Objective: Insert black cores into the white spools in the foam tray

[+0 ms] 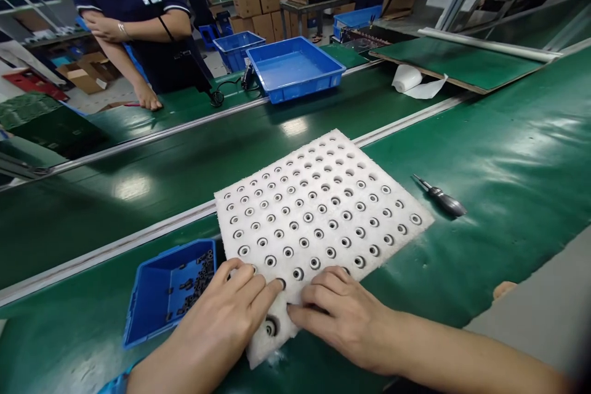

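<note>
A white foam sheet with rows of round holes lies tilted on the green bench; ring-shaped parts sit in many holes. My left hand rests on its near left part, the index fingertip at a hole and the other fingers curled. On the near edge is my right hand, fingers bent, thumb and index close to a small dark piece at a hole. Whether either hand grips anything is hidden by the fingers. Beside my left hand stands a blue bin holding small black parts.
A screwdriver lies right of the foam. Beyond the white rail are an empty blue tray, a white roll and a green board. A person stands across the line at the upper left.
</note>
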A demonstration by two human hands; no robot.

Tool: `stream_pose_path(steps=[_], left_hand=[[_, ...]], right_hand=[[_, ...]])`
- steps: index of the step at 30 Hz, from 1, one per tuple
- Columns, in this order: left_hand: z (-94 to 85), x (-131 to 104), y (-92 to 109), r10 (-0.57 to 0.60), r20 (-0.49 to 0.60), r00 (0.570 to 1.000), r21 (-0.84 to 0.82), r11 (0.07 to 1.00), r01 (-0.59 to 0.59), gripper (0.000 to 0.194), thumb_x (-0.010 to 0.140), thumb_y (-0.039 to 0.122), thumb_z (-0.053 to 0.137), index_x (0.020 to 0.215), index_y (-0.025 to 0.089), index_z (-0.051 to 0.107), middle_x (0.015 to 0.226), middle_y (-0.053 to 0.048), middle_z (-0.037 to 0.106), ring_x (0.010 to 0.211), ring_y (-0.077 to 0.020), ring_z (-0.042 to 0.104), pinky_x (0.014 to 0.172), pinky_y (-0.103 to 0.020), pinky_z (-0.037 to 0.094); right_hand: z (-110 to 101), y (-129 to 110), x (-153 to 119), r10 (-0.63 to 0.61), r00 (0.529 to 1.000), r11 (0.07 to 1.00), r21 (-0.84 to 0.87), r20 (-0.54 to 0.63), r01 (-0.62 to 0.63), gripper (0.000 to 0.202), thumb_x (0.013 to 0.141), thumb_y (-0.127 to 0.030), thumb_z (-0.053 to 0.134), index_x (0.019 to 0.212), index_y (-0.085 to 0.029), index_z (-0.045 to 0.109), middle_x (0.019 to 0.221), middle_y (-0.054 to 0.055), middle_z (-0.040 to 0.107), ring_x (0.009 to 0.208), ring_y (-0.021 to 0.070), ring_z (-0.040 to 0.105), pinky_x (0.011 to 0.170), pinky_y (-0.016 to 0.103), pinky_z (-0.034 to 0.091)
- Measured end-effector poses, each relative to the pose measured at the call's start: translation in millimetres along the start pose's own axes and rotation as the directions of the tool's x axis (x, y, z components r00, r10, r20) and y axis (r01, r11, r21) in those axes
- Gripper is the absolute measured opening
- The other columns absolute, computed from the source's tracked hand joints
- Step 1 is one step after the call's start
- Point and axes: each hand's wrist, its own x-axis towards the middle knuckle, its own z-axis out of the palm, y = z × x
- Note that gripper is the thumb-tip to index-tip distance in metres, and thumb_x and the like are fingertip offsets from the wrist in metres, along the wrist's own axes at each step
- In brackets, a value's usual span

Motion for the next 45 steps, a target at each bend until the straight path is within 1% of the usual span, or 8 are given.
stream_pose_path(steps=[12,15,18,23,27,34,39,45], left_hand=[[-2.9,-4.3,-0.7,-0.130,0.140,0.982,-0.145,0.978,0.150,0.036,0.095,0.001,0.048,0.111,0.025,0.069,0.087,0.001,0.066,0.081,-0.0233,0.053,0.090,-0.042,0.029],[-9.8,-8.6,-3.6,-0.155,0.128,0.980,-0.166,0.970,0.175,0.036,0.096,0.003,0.050,0.115,0.027,0.070,0.089,0.001,0.068,0.082,-0.0238,0.053,0.090,-0.042,0.029],[-14.9,-15.3,-6.2,-0.136,0.019,0.991,-0.180,0.974,0.137,0.046,0.098,0.000,0.041,0.123,0.027,0.069,0.089,0.001,0.068,0.082,-0.0223,0.052,0.094,-0.041,0.031],[-3.2,-29.5,-1.3,-0.089,-0.035,0.995,-0.209,0.975,0.080,0.047,0.097,-0.001,0.045,0.123,0.029,0.070,0.090,0.002,0.068,0.082,-0.0189,0.055,0.110,-0.039,0.029],[2.1,-35.6,8.4,-0.210,-0.041,0.977,-0.276,0.942,0.191,0.048,0.094,0.000,0.043,0.119,0.031,0.071,0.089,0.002,0.070,0.082,-0.0192,0.056,0.117,-0.040,0.025],[11.0,-41.9,63.2,-0.354,-0.080,0.932,-0.164,0.927,0.338,0.027,0.098,0.040,0.065,0.121,0.031,0.075,0.100,-0.001,0.076,0.102,-0.0239,0.061,0.130,-0.045,0.016],[28.9,-33.6,101.7,-0.370,-0.146,0.918,-0.062,0.929,0.365,0.042,0.110,0.032,0.039,0.131,0.018,0.072,0.106,-0.006,0.076,0.107,-0.0233,0.060,0.121,-0.041,0.029],[18.0,-12.9,92.7,-0.257,0.037,0.966,0.102,0.962,0.252,0.038,0.100,0.011,0.050,0.136,0.011,0.065,0.094,-0.005,0.071,0.094,-0.0253,0.053,0.100,-0.050,0.037]], right_hand=[[-26.5,23.7,-59.7,0.120,0.973,0.955,-0.244,-0.196,-0.167,0.033,0.101,-0.010,0.061,0.131,-0.020,0.070,0.114,0.008,0.075,0.109,0.0233,0.069,0.103,0.044,0.051],[-25.1,5.3,-77.7,0.385,0.828,0.906,-0.006,-0.407,-0.424,0.023,0.096,-0.017,0.071,0.118,-0.025,0.069,0.094,0.005,0.070,0.085,0.0209,0.069,0.078,0.035,0.060],[-14.6,-22.7,-89.9,0.652,0.707,0.752,0.353,-0.275,-0.556,0.023,0.106,-0.026,0.054,0.127,-0.021,0.061,0.095,0.008,0.067,0.075,0.0194,0.069,0.061,0.028,0.061],[-3.7,-13.1,-80.9,0.292,0.853,0.889,-0.205,-0.433,-0.409,0.037,0.093,-0.011,0.074,0.127,-0.022,0.067,0.131,0.013,0.064,0.129,0.0295,0.064,0.109,0.048,0.057],[-23.8,24.0,-61.2,0.056,0.978,0.923,-0.363,-0.203,-0.128,0.028,0.098,-0.002,0.057,0.114,-0.017,0.074,0.112,0.009,0.073,0.114,0.0238,0.069,0.117,0.049,0.048],[-38.3,38.1,-46.4,-0.079,0.995,0.965,-0.254,-0.059,0.061,0.031,0.104,-0.006,0.052,0.119,-0.018,0.077,0.100,0.003,0.076,0.102,0.0176,0.067,0.117,0.042,0.043],[-46.6,44.7,-41.6,-0.101,0.993,0.982,-0.154,0.064,0.110,0.035,0.105,-0.005,0.048,0.125,-0.014,0.075,0.102,0.007,0.074,0.101,0.0199,0.065,0.099,0.043,0.045],[-52.5,48.8,-38.7,-0.236,0.953,0.941,-0.199,0.193,0.273,0.039,0.103,-0.002,0.044,0.131,-0.004,0.071,0.104,0.010,0.073,0.101,0.0250,0.063,0.090,0.048,0.045]])
